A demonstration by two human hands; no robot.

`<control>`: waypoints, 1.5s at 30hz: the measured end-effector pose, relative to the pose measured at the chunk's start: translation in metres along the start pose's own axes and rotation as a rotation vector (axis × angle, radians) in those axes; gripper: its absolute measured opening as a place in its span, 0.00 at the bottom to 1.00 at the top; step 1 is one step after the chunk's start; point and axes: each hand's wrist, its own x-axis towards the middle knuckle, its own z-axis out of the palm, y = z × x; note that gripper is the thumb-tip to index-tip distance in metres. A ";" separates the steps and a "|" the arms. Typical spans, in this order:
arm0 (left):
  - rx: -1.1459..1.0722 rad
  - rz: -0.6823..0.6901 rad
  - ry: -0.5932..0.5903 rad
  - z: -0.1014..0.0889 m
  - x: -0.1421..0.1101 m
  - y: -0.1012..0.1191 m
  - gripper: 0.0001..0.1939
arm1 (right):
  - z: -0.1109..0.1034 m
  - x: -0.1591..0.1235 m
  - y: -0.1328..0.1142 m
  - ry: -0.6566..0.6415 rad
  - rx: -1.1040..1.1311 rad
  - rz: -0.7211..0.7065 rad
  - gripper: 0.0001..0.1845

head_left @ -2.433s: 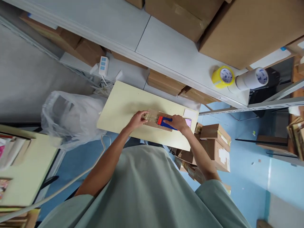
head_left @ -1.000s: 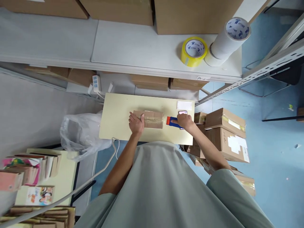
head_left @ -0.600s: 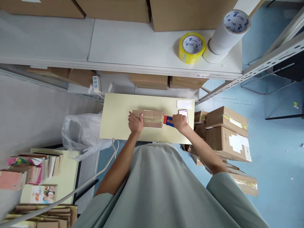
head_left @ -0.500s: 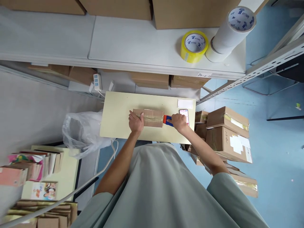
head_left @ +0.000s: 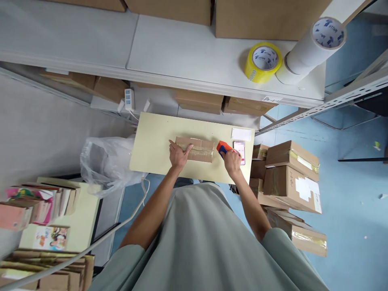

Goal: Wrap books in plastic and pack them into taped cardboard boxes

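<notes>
On the pale yellow table lies a small flat cardboard box (head_left: pixel 200 150) with clear tape along its top. My left hand (head_left: pixel 178 154) grips the box's left end, thumb over the top and fingers at the far edge. A little beyond the box's right end, my right hand (head_left: pixel 233 162) is wrapped around a blue and orange-red tape dispenser (head_left: pixel 222 148), which is tilted. The dispenser stands apart from the box; my fingers cover much of it. Right behind that hand a phone (head_left: pixel 239 152) with a lit screen lies on the table.
The table (head_left: pixel 151 149) also bears a white paper slip (head_left: pixel 241 134). Behind it is a grey shelf (head_left: pixel 194 52) with a yellow tape roll (head_left: pixel 263 62) and white rolls (head_left: pixel 315 48). Cardboard boxes (head_left: pixel 291 184) are stacked at right; a plastic bag (head_left: pixel 106 163) hangs at left.
From running along the box's top, the tape dispenser has moved off its right end. My right hand has since turned it so it tilts. My left hand has shifted onto the box's left end.
</notes>
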 end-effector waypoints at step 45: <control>-0.349 0.065 0.059 -0.087 0.014 -0.212 0.31 | 0.138 -0.108 -0.167 0.284 0.406 0.078 0.34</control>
